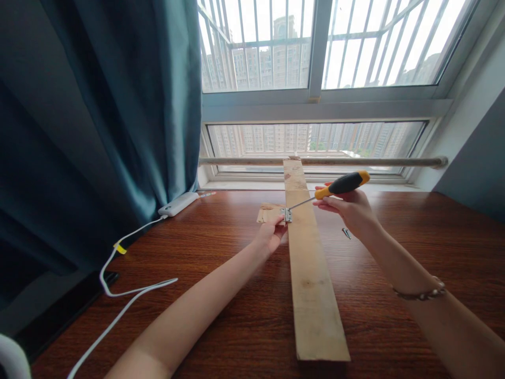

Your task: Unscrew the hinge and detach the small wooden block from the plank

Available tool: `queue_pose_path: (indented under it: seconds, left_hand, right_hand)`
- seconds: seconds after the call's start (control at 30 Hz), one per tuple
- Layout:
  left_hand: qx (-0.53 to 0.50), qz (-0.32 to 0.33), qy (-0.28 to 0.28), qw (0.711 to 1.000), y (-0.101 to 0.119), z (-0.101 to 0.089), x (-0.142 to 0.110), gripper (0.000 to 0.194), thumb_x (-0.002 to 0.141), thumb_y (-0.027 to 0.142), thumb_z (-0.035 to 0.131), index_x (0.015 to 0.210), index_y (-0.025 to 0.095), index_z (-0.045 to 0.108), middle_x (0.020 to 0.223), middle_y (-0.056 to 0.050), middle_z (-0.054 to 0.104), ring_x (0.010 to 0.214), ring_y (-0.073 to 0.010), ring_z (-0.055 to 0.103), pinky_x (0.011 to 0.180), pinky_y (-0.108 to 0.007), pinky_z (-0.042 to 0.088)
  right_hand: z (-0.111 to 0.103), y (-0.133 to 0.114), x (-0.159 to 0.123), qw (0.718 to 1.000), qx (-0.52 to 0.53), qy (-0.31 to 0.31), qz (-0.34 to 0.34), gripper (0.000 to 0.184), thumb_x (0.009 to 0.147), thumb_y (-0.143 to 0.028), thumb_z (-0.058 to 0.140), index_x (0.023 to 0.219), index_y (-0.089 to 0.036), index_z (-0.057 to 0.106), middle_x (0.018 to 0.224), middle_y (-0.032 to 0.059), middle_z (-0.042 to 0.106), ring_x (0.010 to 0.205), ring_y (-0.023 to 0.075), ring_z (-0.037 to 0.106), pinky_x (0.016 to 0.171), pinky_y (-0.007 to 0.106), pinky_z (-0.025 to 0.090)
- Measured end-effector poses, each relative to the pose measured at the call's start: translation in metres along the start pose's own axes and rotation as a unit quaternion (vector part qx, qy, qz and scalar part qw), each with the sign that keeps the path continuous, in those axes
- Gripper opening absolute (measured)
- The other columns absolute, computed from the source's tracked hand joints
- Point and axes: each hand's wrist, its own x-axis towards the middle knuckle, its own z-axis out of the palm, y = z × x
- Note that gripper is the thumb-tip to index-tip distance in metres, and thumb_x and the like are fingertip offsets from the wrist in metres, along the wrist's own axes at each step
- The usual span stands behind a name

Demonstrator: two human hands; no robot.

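Observation:
A long pale wooden plank [311, 273] lies on the dark wooden table [221, 263], running away from me toward the window. A small wooden block [269, 213] sits against its left edge, joined by a small metal hinge [288, 215]. My left hand [271, 235] is closed on the block's near edge, fingers pressed by the hinge. My right hand [351, 209] grips a screwdriver with a yellow and black handle [342, 185]; its metal shaft slants down to the left and its tip meets the hinge.
Loose screws [346, 232] lie on the table right of the plank, close to my right wrist. A white power strip [178, 203] and its white cable [118, 292] lie at the left by a teal curtain [102, 121]. A rail [355, 161] runs along the window.

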Motion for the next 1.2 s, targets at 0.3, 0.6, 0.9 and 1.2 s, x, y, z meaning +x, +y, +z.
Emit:
queue_pose_path:
  seconds: [0.3,0.6,0.9,1.2]
  left_hand:
    - [-0.002,-0.004,0.013,1.000,0.000,0.000,0.000,0.013,0.074,-0.002,0.055,0.075,0.009,0.061,0.075,-0.009,0.067,0.063,-0.0136,0.062,0.060,-0.023,0.053]
    - [0.009,-0.008,0.030,0.999,0.000,0.002,-0.003,0.016,0.072,-0.007,0.054,0.071,0.007,0.062,0.067,-0.007,0.066,0.058,-0.0117,0.061,0.059,-0.021,0.052]
    - [0.013,-0.001,0.031,0.999,0.000,0.002,-0.002,0.019,0.072,-0.009,0.052,0.069,0.007,0.062,0.067,-0.007,0.066,0.058,-0.0114,0.061,0.058,-0.019,0.051]
    - [0.015,-0.001,0.024,1.000,0.001,0.003,-0.003,0.019,0.072,-0.008,0.052,0.067,0.008,0.062,0.066,-0.007,0.066,0.060,-0.0115,0.061,0.060,-0.019,0.051]
  right_hand:
    - [0.000,0.023,-0.004,0.953,-0.219,0.153,-0.140,0.031,0.057,-0.036,0.079,0.074,-0.012,0.066,0.063,0.0032,0.065,0.046,0.0126,0.056,0.041,0.023,0.045]
    - [0.002,0.030,0.000,0.968,-0.099,0.200,-0.111,0.030,0.058,-0.036,0.078,0.065,-0.011,0.064,0.056,0.0030,0.063,0.042,0.0141,0.057,0.040,0.024,0.050]
    - [0.002,0.018,-0.003,0.968,-0.137,0.181,-0.111,0.027,0.060,-0.035,0.076,0.060,-0.011,0.063,0.049,0.0022,0.060,0.035,0.0118,0.052,0.035,0.021,0.043]
    - [0.006,0.010,-0.010,0.964,-0.202,0.139,-0.102,0.024,0.061,-0.032,0.075,0.061,-0.011,0.064,0.049,0.0020,0.059,0.039,0.0116,0.053,0.038,0.021,0.042]
